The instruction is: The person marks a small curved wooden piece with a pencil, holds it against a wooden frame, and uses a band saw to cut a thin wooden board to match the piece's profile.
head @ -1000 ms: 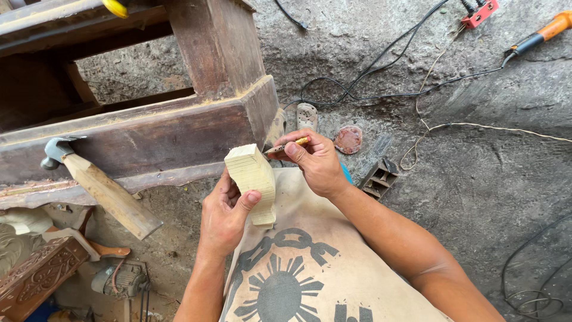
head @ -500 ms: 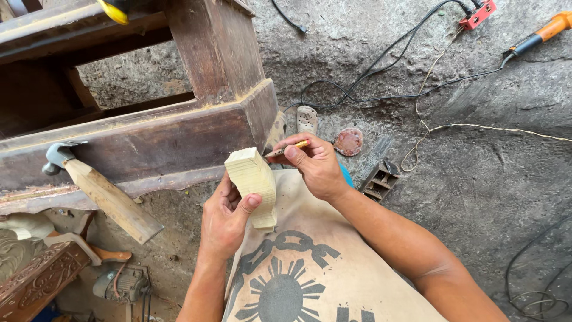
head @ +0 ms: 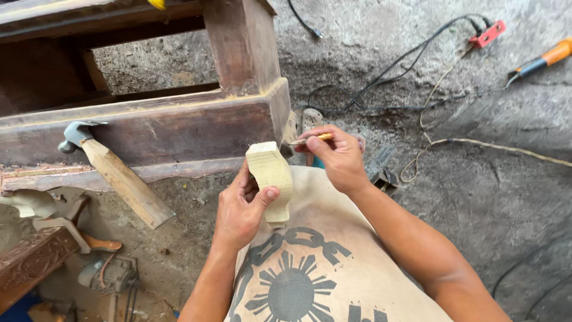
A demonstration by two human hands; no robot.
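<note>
Left grip (head: 241, 209) clasped one pale wooden block (head: 271, 179) upright over the lap; right grip (head: 339, 158) pinched one yellow pencil (head: 310, 139) at its top. One hammer (head: 113, 173) leaned left; one red rectangular plug box (head: 488, 34) lay far right.

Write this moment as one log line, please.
left hand: holds pale wood block upright | right hand: pencil tip at block top | hammer: leaning on dark wooden frame

The left hand (head: 241, 209) grips a pale curved wood block (head: 271, 179) upright over the lap, while the right hand (head: 336, 158) pinches a yellow pencil (head: 310, 139) at its top edge. A hammer (head: 113, 173) leans against the dark wooden bench (head: 179, 125) nearby.
</note>
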